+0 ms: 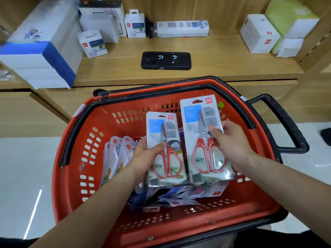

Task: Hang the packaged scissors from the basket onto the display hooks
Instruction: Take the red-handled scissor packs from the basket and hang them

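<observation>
A red plastic basket [75, 176] with black rim and handle fills the lower middle of the view. Over it, my left hand [143, 156] grips a pack of red-handled scissors [165, 158] by its left edge. My right hand [231, 140] grips a second, larger-looking pack of red-handled scissors [202, 140] by its right edge, held a little higher. Both packs face up, side by side. More packaged goods [118, 154] lie in the basket underneath and to the left. No display hooks are in view.
A wooden shelf [215, 65] runs behind the basket, with a black phone [165, 60] lying flat on it. White product boxes [259, 33] stand at the shelf's back and right; a large blue-and-white box [41, 51] sits at left. Pale floor lies on both sides.
</observation>
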`<state>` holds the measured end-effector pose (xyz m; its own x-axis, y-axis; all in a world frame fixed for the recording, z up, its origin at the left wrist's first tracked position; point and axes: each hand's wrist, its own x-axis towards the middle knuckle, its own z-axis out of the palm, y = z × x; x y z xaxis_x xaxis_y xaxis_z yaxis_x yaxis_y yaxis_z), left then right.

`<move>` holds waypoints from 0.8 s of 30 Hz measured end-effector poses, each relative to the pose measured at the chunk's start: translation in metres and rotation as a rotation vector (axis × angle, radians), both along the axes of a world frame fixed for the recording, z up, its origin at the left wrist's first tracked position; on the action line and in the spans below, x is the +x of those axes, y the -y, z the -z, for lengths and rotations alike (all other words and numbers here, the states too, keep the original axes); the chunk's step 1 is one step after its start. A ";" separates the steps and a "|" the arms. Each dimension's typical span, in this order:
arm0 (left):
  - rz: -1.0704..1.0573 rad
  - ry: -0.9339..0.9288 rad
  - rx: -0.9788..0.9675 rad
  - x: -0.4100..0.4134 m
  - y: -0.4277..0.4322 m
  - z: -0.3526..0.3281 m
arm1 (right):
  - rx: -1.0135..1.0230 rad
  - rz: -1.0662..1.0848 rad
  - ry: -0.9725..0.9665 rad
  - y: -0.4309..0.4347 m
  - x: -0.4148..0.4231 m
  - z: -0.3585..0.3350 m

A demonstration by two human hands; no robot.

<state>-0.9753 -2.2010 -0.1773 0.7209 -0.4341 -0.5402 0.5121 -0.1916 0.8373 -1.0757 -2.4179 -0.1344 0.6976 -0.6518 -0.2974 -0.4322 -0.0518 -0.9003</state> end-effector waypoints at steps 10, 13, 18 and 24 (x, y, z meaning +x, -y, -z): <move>0.069 0.055 -0.034 -0.027 0.014 -0.044 | -0.049 -0.226 -0.135 -0.037 0.019 -0.002; 0.028 0.093 0.117 -0.011 -0.008 -0.038 | -0.073 -0.158 -0.159 -0.018 0.029 0.000; -0.023 0.118 0.232 0.006 -0.045 -0.022 | -0.219 -0.335 -0.399 0.011 0.026 0.013; -0.078 0.106 0.230 0.013 -0.043 -0.013 | -0.321 -0.458 -0.633 0.004 0.028 0.035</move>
<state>-0.9623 -2.1582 -0.1639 0.8049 -0.2498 -0.5382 0.4449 -0.3462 0.8260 -1.0479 -2.4222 -0.1691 0.6778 -0.4646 -0.5698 -0.7240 -0.5568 -0.4072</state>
